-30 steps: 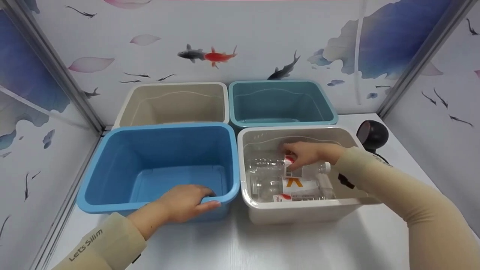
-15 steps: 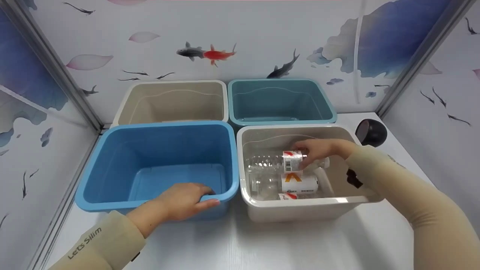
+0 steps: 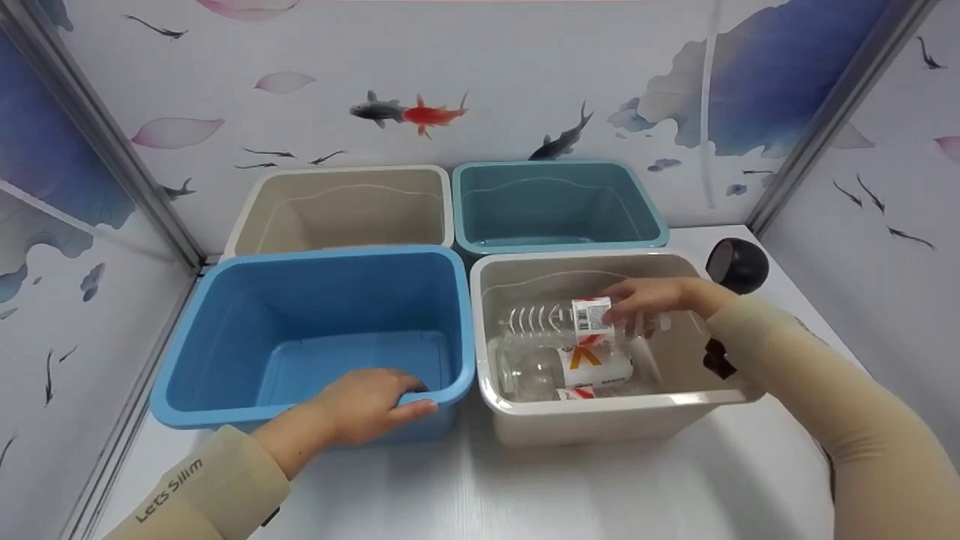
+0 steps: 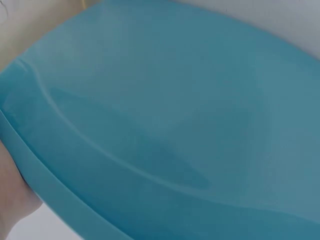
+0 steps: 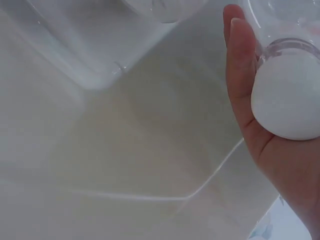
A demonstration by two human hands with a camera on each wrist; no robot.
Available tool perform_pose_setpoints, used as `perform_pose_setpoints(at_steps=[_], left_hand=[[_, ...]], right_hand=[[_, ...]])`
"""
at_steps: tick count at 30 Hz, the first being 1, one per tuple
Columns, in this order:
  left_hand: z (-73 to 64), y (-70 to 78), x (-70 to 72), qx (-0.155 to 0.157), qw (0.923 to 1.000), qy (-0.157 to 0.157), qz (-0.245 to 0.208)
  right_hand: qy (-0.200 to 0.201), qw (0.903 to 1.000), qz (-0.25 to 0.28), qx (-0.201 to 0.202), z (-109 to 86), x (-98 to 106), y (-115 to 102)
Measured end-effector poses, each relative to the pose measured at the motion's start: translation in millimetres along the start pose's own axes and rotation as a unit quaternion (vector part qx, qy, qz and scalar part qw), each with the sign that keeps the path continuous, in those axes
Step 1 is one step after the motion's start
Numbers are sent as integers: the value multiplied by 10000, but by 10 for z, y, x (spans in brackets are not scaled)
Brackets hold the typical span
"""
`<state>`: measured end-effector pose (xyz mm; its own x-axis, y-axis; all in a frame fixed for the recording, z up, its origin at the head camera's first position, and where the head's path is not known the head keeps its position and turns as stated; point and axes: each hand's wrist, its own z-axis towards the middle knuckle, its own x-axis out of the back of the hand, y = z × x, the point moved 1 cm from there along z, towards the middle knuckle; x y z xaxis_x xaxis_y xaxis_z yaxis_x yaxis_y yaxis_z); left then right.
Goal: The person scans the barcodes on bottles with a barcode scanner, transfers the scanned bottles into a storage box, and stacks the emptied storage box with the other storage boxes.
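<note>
While the right hand (image 3: 646, 296) is inside the greyish-beige bin (image 3: 600, 426), it holds a clear plastic bottle (image 3: 531, 321) by its cap-end half; fingers are curled over the top, reaching the edge of the printed label (image 3: 593, 315), and the right wrist view shows the white cap (image 5: 290, 95) nested within the hand.

Long axis of the bottle: roughly left-right across the bin, base toward the blue plastic bin (image 3: 345, 289), cap toward the right wrist; the bottle lies to the right of the left hand (image 3: 371, 405) and somewhat farther from the person, so the right hand is clearly the nearer.

Left hand: grips the blue plastic bin at its near rim, by the right corner, thumb outside; its other fingertips are hidden.

A second bottle with an orange-marked label (image 3: 592, 366) lies just nearer, about parallel; contact between the two bottles cannot be told.
</note>
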<state>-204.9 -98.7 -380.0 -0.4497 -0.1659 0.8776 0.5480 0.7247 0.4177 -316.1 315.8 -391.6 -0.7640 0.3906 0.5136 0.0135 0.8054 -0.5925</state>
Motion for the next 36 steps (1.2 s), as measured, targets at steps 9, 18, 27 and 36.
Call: perform_pose_setpoints(at_steps=[9,18,27,36], left_hand=[[7,-3,-3,44,10000,-1,-9],[-14,-4,13,-65,10000,43,44],[-6,-8,-6,-98,9999,67,39],[1,1,-13,8,10000,77,7]], right_hand=[[27,9993,372,24,-111,72,24],[165,9987,445,-183,-210,121,-44],[421,9934,1040,240,-328,171,-59],[30,9855,1564,651,-379,208,-69]])
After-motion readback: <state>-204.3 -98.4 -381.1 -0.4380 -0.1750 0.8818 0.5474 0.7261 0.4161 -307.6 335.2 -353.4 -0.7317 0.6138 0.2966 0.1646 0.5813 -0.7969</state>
